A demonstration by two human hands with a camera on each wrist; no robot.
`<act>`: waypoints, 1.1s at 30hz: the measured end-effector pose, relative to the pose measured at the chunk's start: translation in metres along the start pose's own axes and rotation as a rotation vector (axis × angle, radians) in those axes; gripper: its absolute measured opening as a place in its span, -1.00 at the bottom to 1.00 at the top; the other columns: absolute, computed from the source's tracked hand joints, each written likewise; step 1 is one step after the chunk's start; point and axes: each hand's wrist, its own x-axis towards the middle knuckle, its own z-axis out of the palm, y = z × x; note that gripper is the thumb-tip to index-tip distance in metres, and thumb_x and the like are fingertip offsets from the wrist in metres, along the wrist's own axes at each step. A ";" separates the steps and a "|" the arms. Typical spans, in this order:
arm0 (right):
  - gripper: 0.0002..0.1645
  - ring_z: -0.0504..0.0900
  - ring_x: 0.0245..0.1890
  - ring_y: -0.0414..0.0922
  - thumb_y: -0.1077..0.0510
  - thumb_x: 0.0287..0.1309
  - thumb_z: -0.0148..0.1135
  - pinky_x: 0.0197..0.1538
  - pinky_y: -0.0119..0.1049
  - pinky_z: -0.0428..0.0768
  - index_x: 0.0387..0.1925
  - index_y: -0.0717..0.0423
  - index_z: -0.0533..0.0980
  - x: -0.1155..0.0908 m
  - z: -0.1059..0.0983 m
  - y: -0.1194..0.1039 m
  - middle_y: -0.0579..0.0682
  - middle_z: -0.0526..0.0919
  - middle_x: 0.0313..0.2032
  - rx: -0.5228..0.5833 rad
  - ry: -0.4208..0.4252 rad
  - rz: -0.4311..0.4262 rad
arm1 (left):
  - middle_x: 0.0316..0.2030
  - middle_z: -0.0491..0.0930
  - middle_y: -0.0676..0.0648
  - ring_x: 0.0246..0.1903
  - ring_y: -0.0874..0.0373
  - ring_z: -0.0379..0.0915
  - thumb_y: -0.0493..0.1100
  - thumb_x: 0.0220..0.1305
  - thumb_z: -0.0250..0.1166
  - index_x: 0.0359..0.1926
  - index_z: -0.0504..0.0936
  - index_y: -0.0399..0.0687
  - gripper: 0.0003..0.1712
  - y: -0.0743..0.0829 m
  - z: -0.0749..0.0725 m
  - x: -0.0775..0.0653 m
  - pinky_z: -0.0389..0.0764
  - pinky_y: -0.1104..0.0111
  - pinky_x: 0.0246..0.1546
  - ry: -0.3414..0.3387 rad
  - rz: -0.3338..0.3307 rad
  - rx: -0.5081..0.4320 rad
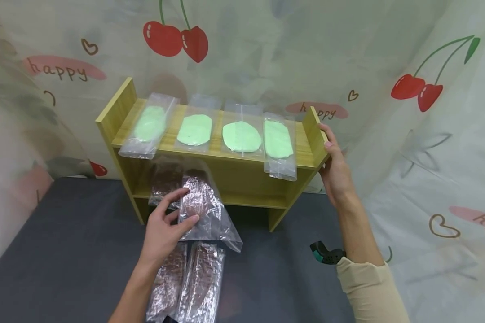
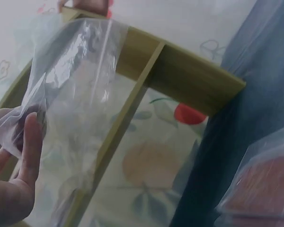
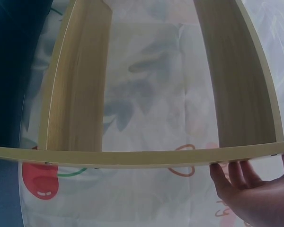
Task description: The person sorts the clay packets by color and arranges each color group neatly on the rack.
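Note:
My left hand (image 1: pixel 163 233) holds a clear plastic bag with a flat brown piece inside (image 1: pixel 202 202) in front of the lower shelf of a small wooden rack (image 1: pixel 250 195). In the left wrist view, its fingers (image 2: pixel 32 135) bend around one end of the crinkled bag (image 2: pixel 80 61). Another bagged brown piece (image 1: pixel 165 177) lies on the lower shelf, partly hidden behind the held bag. My right hand (image 1: pixel 337 172) grips the top of the rack's right side panel (image 1: pixel 317 134); in the right wrist view, the fingers (image 3: pixel 220 182) reach around the panel's outer face.
Several bagged light green flat pieces (image 1: pixel 241 137) lie in a row on the top shelf, some overhanging its front edge. Two more bagged brown pieces (image 1: pixel 202 282) lie on the dark grey surface (image 1: pixel 64 251) before the rack. A cherry-print cloth (image 1: pixel 246 54) hangs behind.

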 end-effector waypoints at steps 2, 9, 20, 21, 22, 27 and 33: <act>-0.42 0.26 0.14 -0.04 -0.02 0.49 -0.31 0.15 -0.03 0.18 0.48 -0.21 0.15 0.000 0.000 0.000 0.04 0.19 0.28 -0.002 0.002 -0.001 | 0.28 0.29 -0.06 -0.23 0.15 0.64 -0.35 0.20 0.42 0.36 0.41 0.00 -0.29 -0.004 0.006 0.003 0.67 0.34 -0.35 0.004 -0.009 -0.013; -0.41 0.27 0.13 -0.05 -0.02 0.48 -0.32 0.15 -0.02 0.17 0.48 -0.22 0.16 0.001 0.001 0.001 0.05 0.21 0.25 -0.004 0.007 -0.007 | 0.27 0.36 -0.06 -0.12 -0.06 0.62 -0.32 0.17 0.46 0.33 0.46 0.05 -0.30 -0.018 0.024 0.009 0.64 0.38 -0.38 0.063 -0.029 -0.014; -0.41 0.26 0.14 -0.04 0.00 0.48 -0.34 0.15 -0.04 0.18 0.48 -0.22 0.15 0.001 0.001 0.001 0.04 0.19 0.26 -0.005 0.004 -0.008 | 0.20 0.51 -0.11 -0.12 -0.19 0.64 -0.30 0.02 0.56 0.27 0.51 0.11 -0.24 -0.038 0.050 0.020 0.68 0.34 -0.39 0.223 -0.027 0.079; -0.41 0.25 0.15 -0.04 -0.01 0.48 -0.34 0.15 -0.04 0.18 0.48 -0.22 0.15 0.001 0.001 0.001 0.04 0.18 0.27 -0.006 0.004 -0.008 | 0.19 0.52 -0.14 -0.14 -0.20 0.65 -0.32 0.01 0.57 0.27 0.51 0.07 -0.23 -0.040 0.052 0.022 0.67 0.35 -0.40 0.230 -0.022 0.077; -0.41 0.25 0.15 -0.04 -0.01 0.48 -0.34 0.15 -0.04 0.18 0.48 -0.22 0.15 0.001 0.001 0.002 0.04 0.18 0.27 -0.006 0.004 -0.008 | 0.18 0.54 -0.15 -0.18 -0.19 0.66 -0.33 0.00 0.57 0.26 0.51 0.04 -0.23 -0.042 0.055 0.024 0.67 0.35 -0.43 0.237 -0.018 0.077; -0.41 0.25 0.15 -0.05 -0.01 0.48 -0.33 0.16 -0.03 0.17 0.49 -0.22 0.14 0.001 0.001 0.002 0.04 0.18 0.28 -0.003 0.002 -0.006 | 0.14 0.56 -0.16 -0.23 -0.17 0.68 -0.35 -0.06 0.59 0.22 0.55 -0.04 -0.24 -0.048 0.062 0.029 0.65 0.39 -0.49 0.277 0.003 0.123; -0.41 0.26 0.13 -0.06 -0.03 0.47 -0.32 0.15 -0.04 0.17 0.48 -0.24 0.15 0.001 0.001 0.003 0.03 0.21 0.23 -0.002 0.009 -0.007 | 0.07 0.57 -0.15 -0.28 -0.10 0.68 -0.32 -0.12 0.62 0.20 0.58 -0.09 -0.23 -0.051 0.065 0.031 0.67 0.34 -0.37 0.317 0.098 0.284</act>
